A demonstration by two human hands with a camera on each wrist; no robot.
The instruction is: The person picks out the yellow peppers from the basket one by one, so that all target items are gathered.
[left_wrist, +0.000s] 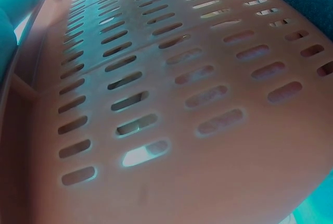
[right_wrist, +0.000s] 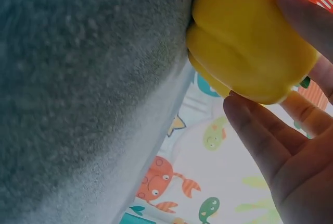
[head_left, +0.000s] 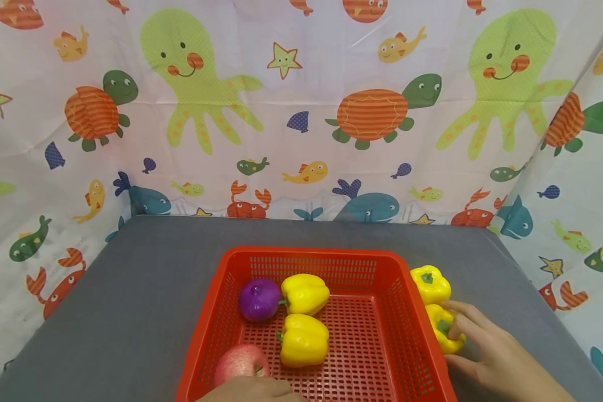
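My right hand (head_left: 487,346) grips a yellow bell pepper (head_left: 437,329) just outside the right wall of a red plastic basket (head_left: 389,257). In the right wrist view, digits lie on opposite sides of that yellow pepper (right_wrist: 250,41), its green stem partly behind the fingers. Another yellow pepper (head_left: 430,283) touches it from behind. Inside the basket are a purple onion (head_left: 259,300), two yellow peppers, one (head_left: 305,293) behind the other (head_left: 304,340), and a red apple (head_left: 241,362). My left hand (head_left: 253,389), cut off by the frame, lies at the basket's near side; its grip is hidden.
A grey cloth (head_left: 105,312) covers the tabletop around the basket. Behind and at both sides hangs a white curtain (head_left: 301,151) printed with sea animals. The basket's slotted wall (left_wrist: 171,88) fills most of the left wrist view.
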